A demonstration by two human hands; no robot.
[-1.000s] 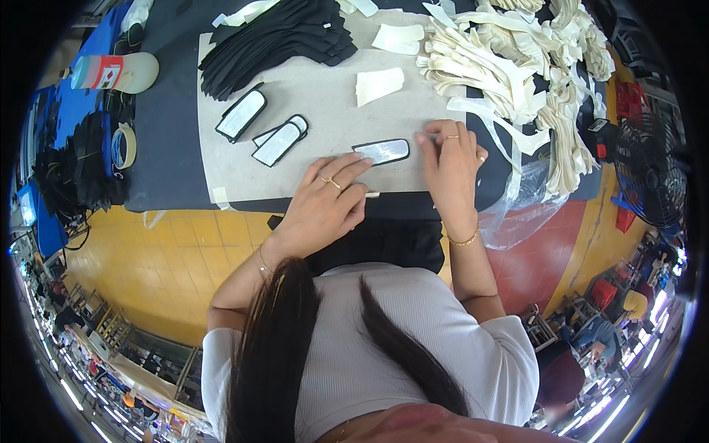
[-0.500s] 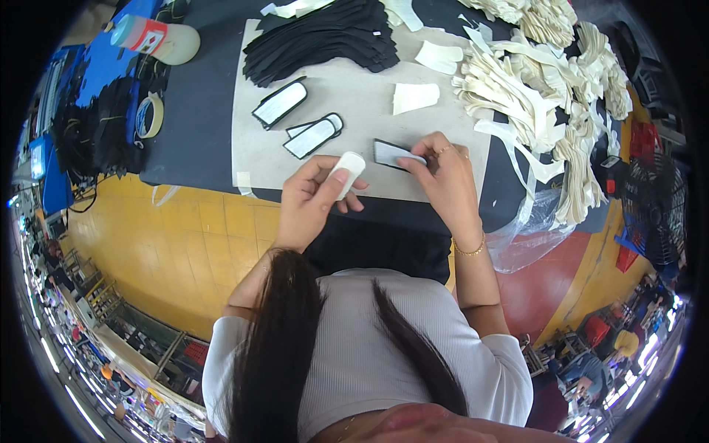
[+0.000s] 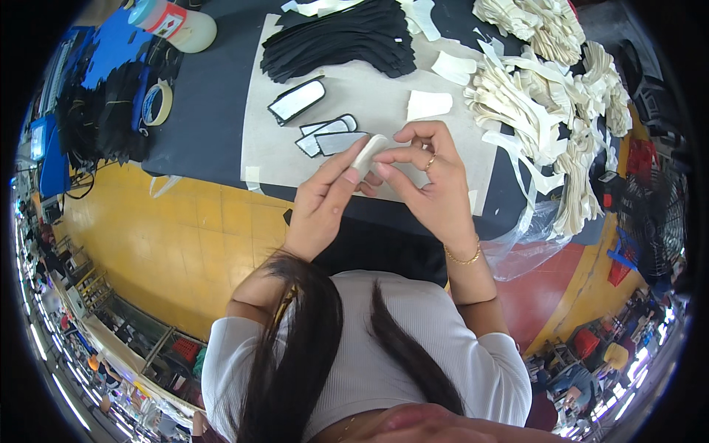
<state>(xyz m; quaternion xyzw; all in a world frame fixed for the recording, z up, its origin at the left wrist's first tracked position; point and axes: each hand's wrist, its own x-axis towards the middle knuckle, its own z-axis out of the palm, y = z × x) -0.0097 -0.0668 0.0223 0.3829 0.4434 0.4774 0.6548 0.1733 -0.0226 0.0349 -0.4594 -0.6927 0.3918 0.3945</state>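
Head view, looking down: half a second ago we saw the hands apart, the left lifting a small white piece while the right pressed on the sheet; now both have come together just above the near edge of the sheet. We see the left hand point(image 3: 325, 203) and right hand point(image 3: 428, 181) meeting fingertip to fingertip, both pinched on the same small white oblong piece point(image 3: 367, 153), which stands tilted between them. It is raised off the beige work sheet point(image 3: 369, 100), clear of the surface. Just left of the hands, three black-edged white pieces point(image 3: 325, 133) lie flat on the sheet, two overlapping. Beyond them we see a stack of black cut pieces point(image 3: 340, 40), and to the right a heap of cream strips point(image 3: 532, 81). A roll of tape point(image 3: 156, 103) lies at far left.
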